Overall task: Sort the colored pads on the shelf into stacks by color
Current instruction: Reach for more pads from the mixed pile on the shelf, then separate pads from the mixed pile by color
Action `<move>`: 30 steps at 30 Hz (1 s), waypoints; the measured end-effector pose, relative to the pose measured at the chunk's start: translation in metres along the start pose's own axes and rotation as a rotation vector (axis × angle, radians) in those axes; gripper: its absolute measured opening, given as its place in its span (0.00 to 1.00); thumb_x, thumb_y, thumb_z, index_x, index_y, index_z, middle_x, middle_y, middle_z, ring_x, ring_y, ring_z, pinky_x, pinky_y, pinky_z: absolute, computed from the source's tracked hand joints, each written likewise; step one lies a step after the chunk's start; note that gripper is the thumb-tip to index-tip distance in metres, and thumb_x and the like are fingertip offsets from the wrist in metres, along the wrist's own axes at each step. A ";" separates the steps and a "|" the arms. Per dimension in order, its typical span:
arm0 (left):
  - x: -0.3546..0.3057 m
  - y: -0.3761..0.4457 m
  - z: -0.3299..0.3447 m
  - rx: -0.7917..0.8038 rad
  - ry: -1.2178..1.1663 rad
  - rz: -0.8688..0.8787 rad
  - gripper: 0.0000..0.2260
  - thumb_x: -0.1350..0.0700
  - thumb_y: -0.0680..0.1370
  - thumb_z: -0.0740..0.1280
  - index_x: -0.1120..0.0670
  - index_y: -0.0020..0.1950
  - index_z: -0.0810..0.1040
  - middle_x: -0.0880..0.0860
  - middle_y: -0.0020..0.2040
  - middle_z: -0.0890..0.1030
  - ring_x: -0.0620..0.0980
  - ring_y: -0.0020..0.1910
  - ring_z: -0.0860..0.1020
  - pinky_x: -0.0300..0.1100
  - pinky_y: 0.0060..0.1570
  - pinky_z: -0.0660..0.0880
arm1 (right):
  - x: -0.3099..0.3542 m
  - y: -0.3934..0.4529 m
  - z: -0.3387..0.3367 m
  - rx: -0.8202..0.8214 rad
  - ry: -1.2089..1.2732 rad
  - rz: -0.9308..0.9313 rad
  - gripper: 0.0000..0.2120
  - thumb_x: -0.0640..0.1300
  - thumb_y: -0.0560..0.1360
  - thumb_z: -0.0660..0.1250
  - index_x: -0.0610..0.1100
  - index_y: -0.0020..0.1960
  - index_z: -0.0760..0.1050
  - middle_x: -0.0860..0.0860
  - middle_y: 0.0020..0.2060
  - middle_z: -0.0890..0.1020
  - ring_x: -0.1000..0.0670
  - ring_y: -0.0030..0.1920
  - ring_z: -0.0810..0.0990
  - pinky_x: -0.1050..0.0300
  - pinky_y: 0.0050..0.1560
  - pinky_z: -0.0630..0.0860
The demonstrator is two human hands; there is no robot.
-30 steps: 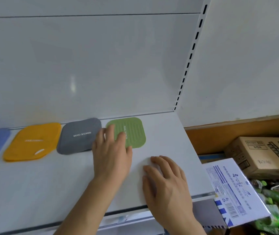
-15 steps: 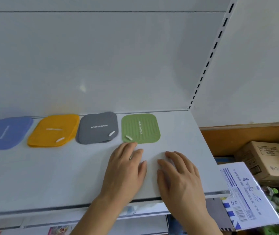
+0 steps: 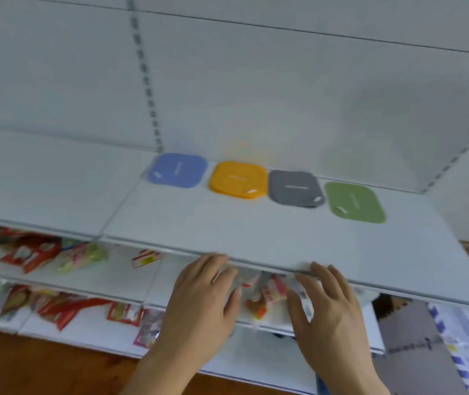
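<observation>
Pads: four colours in a row along the back of the shelf [image 3: 256, 232], near the rear wall.
Blue pad [image 3: 178, 170]: leftmost in the row, lying flat beside the slotted upright [image 3: 145, 81].
Yellow pads [image 3: 239, 179]: just right of the blue; layered edges show at the front, so more than one.
Grey pads [image 3: 296, 188]: just right of the yellow, with a second edge peeking out underneath.
Green pad [image 3: 354, 202]: rightmost, a small gap apart from the grey.
Left hand [image 3: 202, 303]: fingers straight and a little spread, holding nothing; fingertips at the front lip of the shelf, well short of the pads.
Right hand [image 3: 327, 312]: fingers spread and loosely extended, holding nothing; fingertips at the same front lip, to the right of the left hand.
Lower shelves [image 3: 90, 280]: red and green snack packets [image 3: 30, 255] scattered over them, blurred.
Floor [image 3: 28, 366]: brown wood below the shelving.
Focus: the head view is smeared throughout, so the print on the pads cannot be read.
</observation>
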State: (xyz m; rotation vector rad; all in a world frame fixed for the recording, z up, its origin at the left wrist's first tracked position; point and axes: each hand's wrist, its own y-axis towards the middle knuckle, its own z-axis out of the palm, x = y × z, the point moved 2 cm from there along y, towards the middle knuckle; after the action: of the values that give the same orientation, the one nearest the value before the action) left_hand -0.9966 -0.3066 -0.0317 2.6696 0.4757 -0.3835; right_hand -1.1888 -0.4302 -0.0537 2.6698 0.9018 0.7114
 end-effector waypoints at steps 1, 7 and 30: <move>0.019 -0.016 -0.011 -0.001 0.010 -0.044 0.16 0.46 0.80 0.61 0.51 0.57 0.85 0.48 0.60 0.82 0.51 0.62 0.79 0.48 0.61 0.79 | 0.020 -0.005 0.006 0.000 0.036 -0.025 0.14 0.51 0.75 0.68 0.47 0.57 0.86 0.43 0.65 0.82 0.35 0.70 0.76 0.35 0.64 0.77; 0.134 -0.108 -0.064 0.103 0.069 -0.346 0.17 0.44 0.79 0.62 0.49 0.60 0.84 0.46 0.58 0.82 0.50 0.61 0.79 0.48 0.59 0.80 | 0.145 -0.025 0.054 0.160 0.148 -0.292 0.16 0.55 0.77 0.65 0.48 0.53 0.86 0.48 0.55 0.86 0.40 0.59 0.84 0.44 0.57 0.82; 0.469 -0.197 -0.258 -0.116 0.246 -0.976 0.13 0.47 0.80 0.68 0.49 0.62 0.84 0.48 0.60 0.84 0.53 0.61 0.81 0.53 0.58 0.81 | 0.589 0.039 0.257 0.502 0.362 -0.858 0.20 0.59 0.80 0.60 0.49 0.59 0.84 0.53 0.56 0.85 0.47 0.61 0.81 0.48 0.59 0.82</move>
State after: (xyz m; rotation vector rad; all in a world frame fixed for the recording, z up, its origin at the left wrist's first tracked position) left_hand -0.5971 0.1012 -0.0249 2.1930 1.8059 -0.2642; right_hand -0.6289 -0.1128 -0.0399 2.1316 2.3631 0.8078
